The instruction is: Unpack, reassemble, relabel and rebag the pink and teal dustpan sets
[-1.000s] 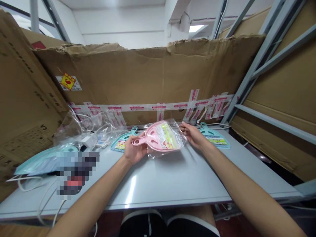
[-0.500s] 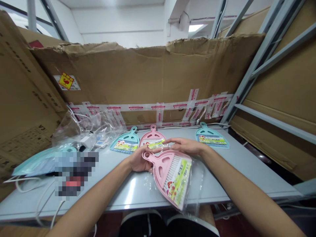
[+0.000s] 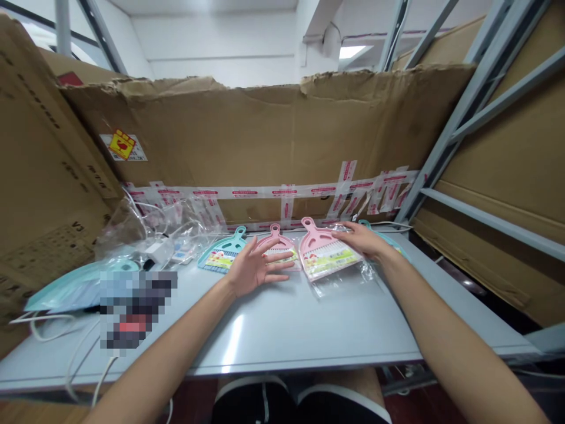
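Note:
My right hand [image 3: 362,238] grips the upper right edge of a pink dustpan and brush set [image 3: 325,250] in a clear plastic bag, its handle pointing to the back. That set is tilted at the back of the table and partly covers a teal set [image 3: 391,240] behind my right wrist. My left hand [image 3: 256,268] hovers with fingers spread and nothing in it. Just behind its fingers lies a second pink dustpan and brush set [image 3: 276,241], partly hidden. Beside that one, to the left, is a teal set with a blue brush [image 3: 223,250].
A tall cardboard box wall [image 3: 265,141] with taped seams closes off the back of the grey table [image 3: 309,335]. On the left are crumpled clear plastic bags [image 3: 185,227], another teal dustpan [image 3: 79,285], white cables [image 3: 73,359] and a pixelated patch. Metal shelf posts [image 3: 445,135] stand at right.
The bagged pink set has moved from the table's front to the back right, its handle turned toward the back. My left hand has let go of it and opened; my right hand now holds it.

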`<state>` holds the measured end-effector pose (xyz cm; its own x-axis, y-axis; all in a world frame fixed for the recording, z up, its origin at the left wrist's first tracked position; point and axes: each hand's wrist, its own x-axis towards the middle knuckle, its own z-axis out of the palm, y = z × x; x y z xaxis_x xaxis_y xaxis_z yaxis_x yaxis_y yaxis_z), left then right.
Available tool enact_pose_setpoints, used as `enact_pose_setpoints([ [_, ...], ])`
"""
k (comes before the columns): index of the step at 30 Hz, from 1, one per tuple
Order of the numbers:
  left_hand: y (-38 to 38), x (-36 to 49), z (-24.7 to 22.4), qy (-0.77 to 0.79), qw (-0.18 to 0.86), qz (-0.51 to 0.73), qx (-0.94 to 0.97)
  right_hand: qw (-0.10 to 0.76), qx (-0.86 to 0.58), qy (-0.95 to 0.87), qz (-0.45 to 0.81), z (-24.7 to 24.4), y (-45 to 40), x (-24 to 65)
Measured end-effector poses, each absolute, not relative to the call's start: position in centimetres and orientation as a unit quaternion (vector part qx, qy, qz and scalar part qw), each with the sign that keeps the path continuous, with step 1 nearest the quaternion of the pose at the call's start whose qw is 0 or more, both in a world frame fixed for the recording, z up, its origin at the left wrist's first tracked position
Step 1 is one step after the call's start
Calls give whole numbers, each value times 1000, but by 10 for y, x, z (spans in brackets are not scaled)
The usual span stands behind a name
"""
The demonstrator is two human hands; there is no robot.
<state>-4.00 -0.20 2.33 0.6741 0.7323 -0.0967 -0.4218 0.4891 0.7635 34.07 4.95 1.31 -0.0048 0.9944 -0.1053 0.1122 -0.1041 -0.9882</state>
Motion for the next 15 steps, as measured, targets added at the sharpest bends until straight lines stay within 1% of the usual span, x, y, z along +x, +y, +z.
enact_pose_setpoints([
  [3,-2,-39,21,210,841,338,367,418,-637,-528,374,6,58,353],
  [6,-3,-38,20,214,838,327,380,346,-695,-585,235,2,60,352],
  [9,-4,-38,20,218,837,324,384,276,-712,-634,120,0,57,341],
  [12,-4,-39,20,213,840,326,377,233,-713,-659,51,0,51,330],
  [15,-3,-40,21,212,838,331,378,211,-730,-650,22,5,49,329],
])
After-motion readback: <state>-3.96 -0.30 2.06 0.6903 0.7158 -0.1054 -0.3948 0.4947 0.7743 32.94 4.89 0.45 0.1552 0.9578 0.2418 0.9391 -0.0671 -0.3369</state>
